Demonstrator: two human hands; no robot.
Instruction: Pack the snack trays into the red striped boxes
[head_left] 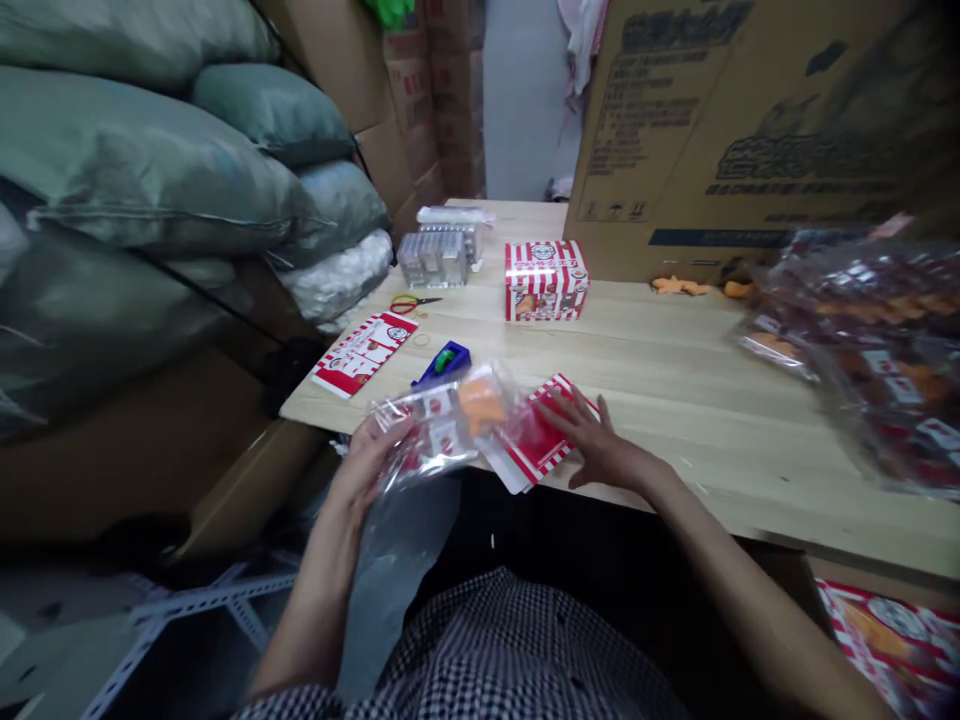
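My left hand (373,455) grips the left end of a clear plastic bag (427,430) at the table's front edge. Inside it are an orange piece and small red-and-white printed items. The fingers of my right hand (592,440) are spread over a red-and-white striped printed card (544,445), touching its right side. The bag's right end overlaps that card's left part. Just behind the bag sits a blue tape dispenser (444,362) with a green roll, partly covered by it.
A striped box (546,282) stands mid-table. Scissors (412,303), a flat striped packet (365,353) and clear plastic cases (435,257) are at left. Filled clear bags (885,370) pile up at right. A large carton (750,140) borders the back; stacked sacks (165,160) crowd the left.
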